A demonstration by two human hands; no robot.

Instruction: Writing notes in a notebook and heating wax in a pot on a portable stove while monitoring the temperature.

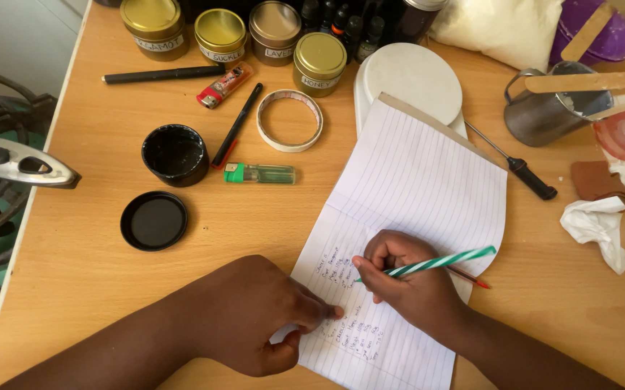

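Note:
An open lined notebook (420, 188) lies on the wooden table (88, 238); its near page carries handwriting. My right hand (406, 278) grips a green-and-white striped pen (446, 261) with the tip on that page. A second red-tipped pencil (471, 278) pokes out under the hand. My left hand (254, 314) rests on the notebook's left edge, fingers pressing the page flat.
A black jar (175, 154) and its lid (153, 220) sit to the left, with a green lighter (260, 173), red lighter (224, 85), tape ring (289, 120) and black pens. Gold-lidded tins (319, 61) line the back. A metal cup (547, 108), screwdriver (522, 167) and tissue (601, 227) are right.

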